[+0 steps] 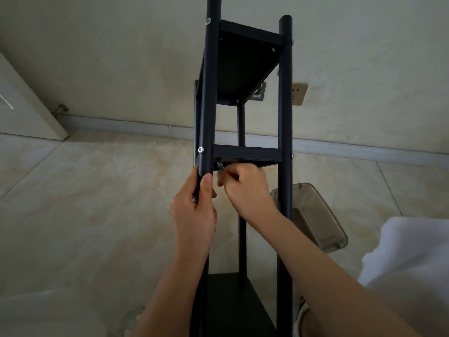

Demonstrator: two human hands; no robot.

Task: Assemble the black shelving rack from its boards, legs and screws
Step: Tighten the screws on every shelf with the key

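Tiled floor and pale wall fill most of the frame, a grey skirting strip running across the middle. The black rack lies centre frame, running from the bottom edge up to the top, and I see it lengthwise. It has a near-left leg, a near-right leg, and two thinner-looking far legs behind. Three boards are fitted: a top board in the upper centre, a middle board at mid-frame, a bottom board at lower centre. White cloth, maybe my clothing, sits at the lower right. A door edge is at the left with a door stop near it. A translucent grey plastic box rests on the floor right of centre, just beyond the near-right leg. My left hand grips the near-left leg just below the middle board, thumb up along the front of the tube, fingers wrapped behind. My right hand reaches in between the legs, fingers curled tight round a small metal hex key whose tip points up under the middle board's left corner; I can't tell what the tip meets. A wall socket and a metal wall plate show upper centre-right. Silver screw heads show on the near legs at the board joints.
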